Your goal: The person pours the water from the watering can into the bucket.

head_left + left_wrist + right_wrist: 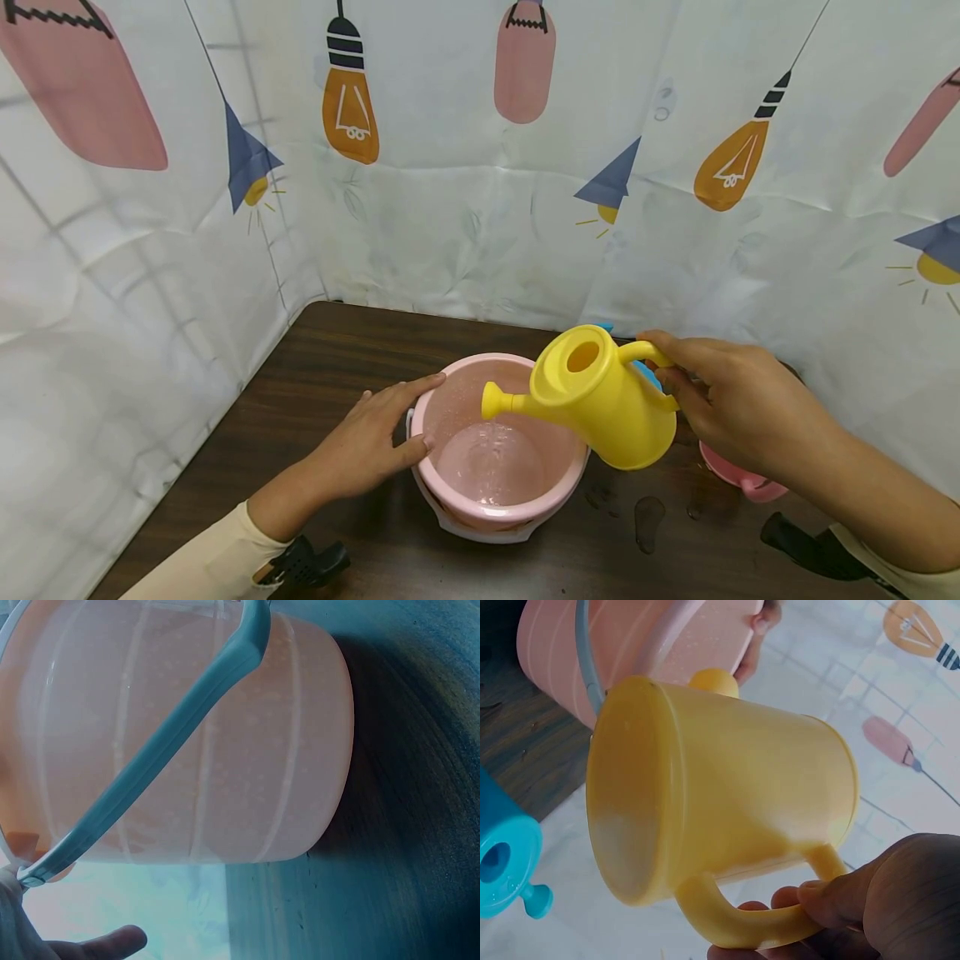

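Note:
My right hand (738, 392) grips the handle of a yellow watering can (600, 400), its fingers wrapped round the handle in the right wrist view. The can is tilted, its spout over a pink bucket (487, 510). A thin stream of water (492, 437) falls from the spout into shallow water inside. My left hand (363, 437) rests on the bucket's left rim with spread, fairly straight fingers; its thumb touches the rim too. The bucket's carrying handle (172, 742) hangs down its side in the left wrist view.
A blue watering can (506, 855) stands behind the yellow one, mostly hidden in the head view. A pink cup-like item (750, 479) sits under my right forearm. Water spots (648, 521) lie on the dark wooden table (337, 358). A patterned curtain (450, 225) hangs behind.

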Demonstrator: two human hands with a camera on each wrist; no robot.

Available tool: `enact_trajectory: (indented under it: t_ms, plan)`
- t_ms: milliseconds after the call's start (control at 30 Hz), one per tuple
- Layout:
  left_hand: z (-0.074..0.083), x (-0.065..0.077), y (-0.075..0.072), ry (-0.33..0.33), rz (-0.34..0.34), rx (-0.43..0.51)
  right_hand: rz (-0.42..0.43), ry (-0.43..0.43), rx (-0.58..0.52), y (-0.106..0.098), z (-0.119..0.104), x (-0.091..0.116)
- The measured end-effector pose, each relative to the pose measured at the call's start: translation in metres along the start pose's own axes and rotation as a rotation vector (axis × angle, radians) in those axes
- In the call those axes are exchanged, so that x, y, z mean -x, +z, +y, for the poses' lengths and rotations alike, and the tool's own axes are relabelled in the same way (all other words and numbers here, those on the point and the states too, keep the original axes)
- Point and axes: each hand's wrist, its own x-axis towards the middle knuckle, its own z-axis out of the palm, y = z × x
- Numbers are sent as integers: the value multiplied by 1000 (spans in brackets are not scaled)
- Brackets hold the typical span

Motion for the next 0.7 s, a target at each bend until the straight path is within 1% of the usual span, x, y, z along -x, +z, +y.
enact_trajectory:
  t_ms: [700]
  plan:
    - [0, 0, 0, 2, 8, -6, -16, 12, -6, -1, 0, -1]
